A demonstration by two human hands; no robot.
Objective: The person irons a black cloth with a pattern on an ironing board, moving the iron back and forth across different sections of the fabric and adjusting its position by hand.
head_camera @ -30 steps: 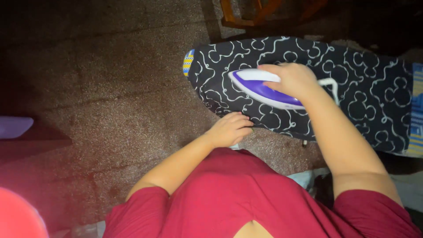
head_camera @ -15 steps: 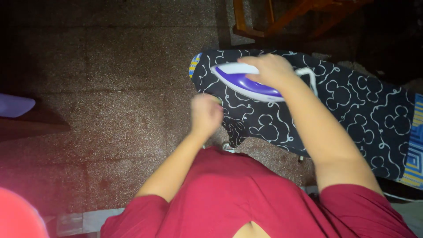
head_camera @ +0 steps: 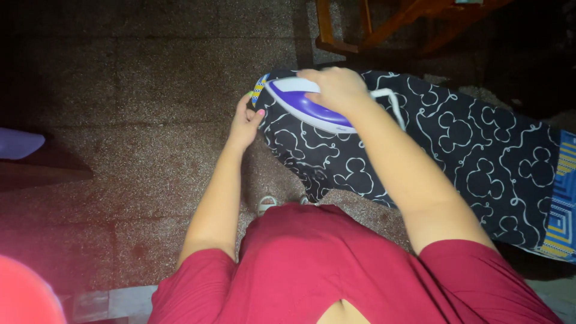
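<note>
Speckled brown stone floor (head_camera: pixel 150 120) fills most of the view, spreading out to the left of and below both hands. Black cloth (head_camera: pixel 456 156) with white looping outlines covers the ironing surface, which runs from under the hands away to the right; a blue and yellow patterned strip (head_camera: pixel 564 210) shows at its far right end, well apart from either hand. Red fabric of the person's top (head_camera: pixel 336 270) lies nearest the camera, below both arms. Beyond the right hand, orange-brown wooden furniture legs (head_camera: pixel 384 24) stand on the floor.

An iron (head_camera: pixel 303 105), purple with a white handle, rests on the narrow end of the cloth. The right hand (head_camera: pixel 336 87) is closed around its handle from above, hiding most of it. A white cord (head_camera: pixel 393 102) curves off just to the right of that hand.

The left hand (head_camera: pixel 246 123) sits just left of the iron's tip, at the edge of the cloth, fingers curled; it seems to pinch the cloth's border, though the dim light makes the contact hard to confirm. Painted nails show on its fingertips (head_camera: pixel 260 112). Pale shoe tips (head_camera: pixel 268 203) peek out below the left forearm.
</note>
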